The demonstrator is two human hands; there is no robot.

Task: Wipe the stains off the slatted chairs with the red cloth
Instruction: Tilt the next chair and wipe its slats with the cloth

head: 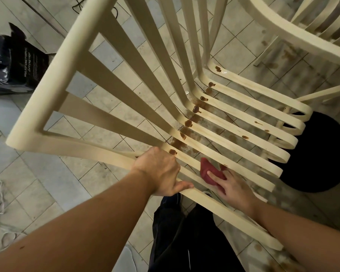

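A cream slatted chair fills the view, seen from above and behind. Brown stains pool along the bend where the back slats meet the seat slats, with smaller spots further out on the seat. My left hand grips the chair's near side rail, fingers curled over the nearest slats and thumb under the rail. My right hand presses the red cloth onto a near seat slat, with its fingers lying over the cloth. A second stained slatted chair stands at the top right.
A black bag with white lettering sits on the tiled floor at the left. A round black object lies under the seat's front edge at the right. The tiles under the chair are wet and stained. My dark trousers show below.
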